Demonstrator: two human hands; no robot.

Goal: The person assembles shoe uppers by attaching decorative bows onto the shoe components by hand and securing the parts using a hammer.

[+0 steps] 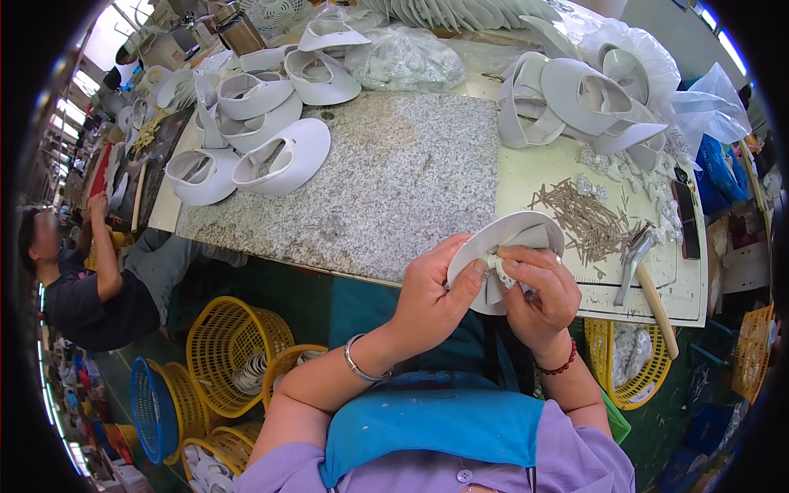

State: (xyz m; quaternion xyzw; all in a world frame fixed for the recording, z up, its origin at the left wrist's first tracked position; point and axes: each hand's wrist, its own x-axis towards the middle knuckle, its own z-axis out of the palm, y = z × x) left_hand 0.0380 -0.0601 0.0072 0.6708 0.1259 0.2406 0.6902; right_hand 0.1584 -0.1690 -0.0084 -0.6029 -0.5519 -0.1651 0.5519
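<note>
Both hands hold one white shoe upper [511, 232] at the near edge of the workbench. My left hand [431, 292] grips its left rim with the thumb pressed on the edge. My right hand [538, 292] pinches a small white beaded ornament [496, 264] against the strap at the middle of the piece. A speckled granite slab [386, 177] lies on the bench just beyond the hands.
Finished white uppers are stacked at the back left [271, 156] and back right [588, 103]. Loose nails [583, 218] and a hammer [645, 275] lie right of my hands. Yellow baskets [226, 341] stand on the floor. Another person [90, 283] works at the left.
</note>
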